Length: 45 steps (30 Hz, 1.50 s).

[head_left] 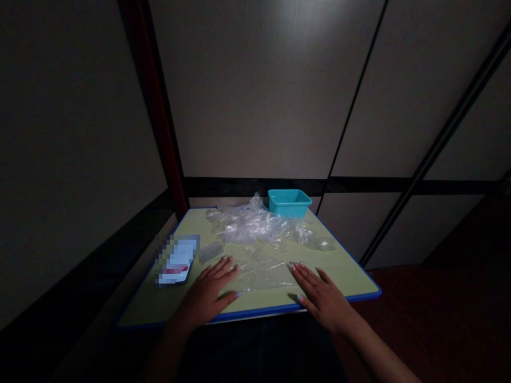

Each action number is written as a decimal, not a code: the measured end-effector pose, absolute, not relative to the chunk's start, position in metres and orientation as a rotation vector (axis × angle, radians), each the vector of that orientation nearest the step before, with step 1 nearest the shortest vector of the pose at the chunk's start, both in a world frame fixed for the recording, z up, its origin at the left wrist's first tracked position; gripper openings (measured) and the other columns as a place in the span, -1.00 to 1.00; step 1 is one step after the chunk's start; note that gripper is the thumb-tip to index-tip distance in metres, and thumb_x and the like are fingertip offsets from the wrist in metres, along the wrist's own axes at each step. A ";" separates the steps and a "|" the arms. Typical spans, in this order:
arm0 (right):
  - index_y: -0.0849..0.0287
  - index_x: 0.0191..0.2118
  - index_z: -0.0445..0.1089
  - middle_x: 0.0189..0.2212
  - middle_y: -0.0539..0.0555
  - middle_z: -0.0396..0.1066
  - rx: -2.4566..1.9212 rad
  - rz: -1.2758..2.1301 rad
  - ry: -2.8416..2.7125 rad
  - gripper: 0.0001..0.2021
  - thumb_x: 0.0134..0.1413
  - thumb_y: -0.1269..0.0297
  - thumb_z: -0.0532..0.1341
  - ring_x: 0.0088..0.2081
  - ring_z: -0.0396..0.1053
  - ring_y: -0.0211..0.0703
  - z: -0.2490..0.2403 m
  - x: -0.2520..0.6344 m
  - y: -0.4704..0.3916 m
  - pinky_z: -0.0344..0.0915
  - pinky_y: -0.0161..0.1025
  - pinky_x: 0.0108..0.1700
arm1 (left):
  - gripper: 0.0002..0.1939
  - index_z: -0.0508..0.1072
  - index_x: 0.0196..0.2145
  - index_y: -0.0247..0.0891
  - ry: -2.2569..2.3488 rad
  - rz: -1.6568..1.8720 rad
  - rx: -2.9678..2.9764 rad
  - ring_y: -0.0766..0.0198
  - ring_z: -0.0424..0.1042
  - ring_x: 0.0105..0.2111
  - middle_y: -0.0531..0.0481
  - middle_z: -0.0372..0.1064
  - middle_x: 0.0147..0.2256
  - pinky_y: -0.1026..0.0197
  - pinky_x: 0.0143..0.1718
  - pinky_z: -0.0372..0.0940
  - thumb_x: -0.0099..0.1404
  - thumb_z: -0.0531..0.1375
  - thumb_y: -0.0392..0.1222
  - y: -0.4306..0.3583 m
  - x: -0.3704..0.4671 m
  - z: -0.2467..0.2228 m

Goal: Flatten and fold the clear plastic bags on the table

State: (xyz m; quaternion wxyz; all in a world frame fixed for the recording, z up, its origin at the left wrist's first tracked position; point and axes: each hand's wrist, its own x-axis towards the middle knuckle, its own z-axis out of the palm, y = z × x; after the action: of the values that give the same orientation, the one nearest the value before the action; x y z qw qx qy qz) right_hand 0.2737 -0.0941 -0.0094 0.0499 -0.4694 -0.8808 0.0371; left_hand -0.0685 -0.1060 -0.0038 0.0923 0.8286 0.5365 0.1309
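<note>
A clear plastic bag (pixel 263 274) lies spread flat on the table near its front edge, between my two hands. My left hand (pixel 211 292) rests palm down at the bag's left side, fingers stretched out. On the opposite side, my right hand (pixel 319 295) lies flat with its fingertips at the bag's right edge. Both hands are open and grip nothing. Beyond the flat bag sits a crumpled heap of clear plastic bags (pixel 251 226). A small translucent roll or tube-like piece (pixel 211 251) lies just past my left fingertips; its kind is unclear.
The pale green table (pixel 343 271) has a blue rim. A turquoise plastic basket (pixel 289 205) stands at its back right, against the heap. To the left lies a phone (pixel 178 263) with a lit, partly blurred screen. Grey panels (pixel 259 106) rise behind the table.
</note>
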 end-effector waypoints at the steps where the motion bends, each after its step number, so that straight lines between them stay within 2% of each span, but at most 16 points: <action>1: -0.04 0.36 -0.36 0.35 0.07 -0.22 -1.423 0.108 -2.685 -0.39 0.31 0.03 -0.08 0.34 -0.20 -0.06 -0.009 0.276 -0.094 -0.20 0.22 0.29 | -0.43 0.15 0.25 -0.03 1.592 0.381 2.466 0.05 -0.13 0.32 -0.04 -0.13 0.32 -0.19 0.23 -0.06 0.32 0.10 0.04 -0.106 -0.069 -0.004; 3: -0.05 0.36 -0.38 0.35 0.07 -0.26 -1.423 0.106 -2.677 -0.38 0.31 0.05 -0.07 0.35 -0.24 -0.06 -0.007 0.278 -0.093 -0.22 0.22 0.29 | -0.42 0.14 0.26 -0.02 1.597 0.371 2.479 0.05 -0.14 0.32 -0.04 -0.13 0.33 -0.19 0.23 -0.06 0.32 0.10 0.05 -0.105 -0.069 -0.006; 7: -0.01 0.36 -0.42 0.37 0.08 -0.35 -1.413 0.109 -2.639 -0.34 0.30 0.13 -0.02 0.36 -0.30 -0.08 0.001 0.278 -0.092 -0.20 0.16 0.30 | -0.36 0.09 0.28 -0.13 1.649 0.421 2.489 0.05 -0.13 0.32 -0.12 -0.15 0.33 -0.15 0.25 -0.06 0.31 0.12 0.02 -0.104 -0.070 -0.010; 14: -0.03 0.36 -0.48 0.36 0.08 -0.30 -1.336 0.027 -2.655 -0.31 0.29 0.13 -0.02 0.35 -0.27 -0.07 -0.002 0.273 -0.099 -0.25 0.21 0.30 | -0.30 0.03 0.30 -0.11 1.650 0.439 2.595 0.02 -0.12 0.32 -0.13 -0.17 0.34 -0.20 0.26 -0.12 0.27 0.15 0.00 -0.111 -0.060 -0.001; 17: 0.02 0.36 -0.44 0.36 0.11 -0.28 -1.426 0.035 -2.608 -0.32 0.28 0.12 -0.03 0.36 -0.26 -0.05 -0.001 0.262 -0.100 -0.27 0.23 0.30 | -0.27 -0.03 0.32 -0.07 1.553 0.365 2.645 0.05 -0.17 0.33 -0.08 -0.21 0.34 -0.19 0.27 -0.17 0.28 0.14 0.05 -0.116 -0.035 0.007; 21: 0.11 0.37 -0.30 0.35 0.13 -0.26 -1.492 0.094 -2.569 -0.38 0.29 0.10 -0.08 0.35 -0.24 -0.05 0.003 0.238 -0.098 -0.28 0.22 0.30 | -0.21 -0.06 0.33 -0.17 1.490 0.298 2.656 0.06 -0.19 0.34 -0.10 -0.22 0.34 -0.22 0.28 -0.30 0.27 0.10 0.15 -0.116 -0.002 0.009; 27: 0.12 0.37 -0.23 0.34 0.18 -0.18 -1.477 0.211 -2.582 -0.36 0.29 0.01 -0.07 0.34 -0.17 0.00 0.003 0.221 -0.097 -0.23 0.23 0.29 | -0.30 -0.01 0.32 -0.15 1.546 0.333 2.607 0.03 -0.14 0.33 -0.13 -0.16 0.33 -0.26 0.27 -0.33 0.33 0.02 0.17 -0.109 0.003 -0.004; 34: 0.06 0.37 -0.29 0.35 0.13 -0.22 -1.506 0.197 -2.519 -0.38 0.29 0.08 -0.07 0.35 -0.20 -0.03 0.002 0.233 -0.095 -0.29 0.24 0.30 | -0.26 -0.12 0.34 -0.13 1.529 0.418 2.651 0.06 -0.17 0.33 -0.08 -0.19 0.34 -0.19 0.29 -0.32 0.33 0.04 0.15 -0.112 -0.001 -0.002; 41: 0.12 0.37 -0.22 0.34 0.18 -0.17 -1.576 0.217 -2.577 -0.37 0.29 0.00 -0.10 0.34 -0.18 0.00 -0.002 0.246 -0.092 -0.33 0.24 0.29 | -0.32 0.00 0.32 -0.16 1.530 0.330 2.568 0.08 -0.08 0.31 -0.10 -0.11 0.32 -0.18 0.29 -0.25 0.35 0.00 0.16 -0.112 0.000 -0.001; 45: 0.04 0.37 -0.21 0.34 0.13 -0.13 -1.501 0.236 -2.542 -0.42 0.30 0.06 -0.12 0.34 -0.15 -0.01 -0.002 0.253 -0.088 -0.30 0.26 0.28 | -0.32 -0.01 0.32 -0.15 1.527 0.416 2.601 0.06 -0.12 0.32 -0.11 -0.12 0.33 -0.18 0.29 -0.29 0.35 0.03 0.12 -0.113 -0.002 0.000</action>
State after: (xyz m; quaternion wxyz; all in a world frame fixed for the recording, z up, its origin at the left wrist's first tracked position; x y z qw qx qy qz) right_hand 0.2532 -0.0883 -0.0019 0.0898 -0.5048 -0.8549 0.0793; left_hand -0.0015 -0.1125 -0.0001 0.0482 0.8533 0.5009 0.1365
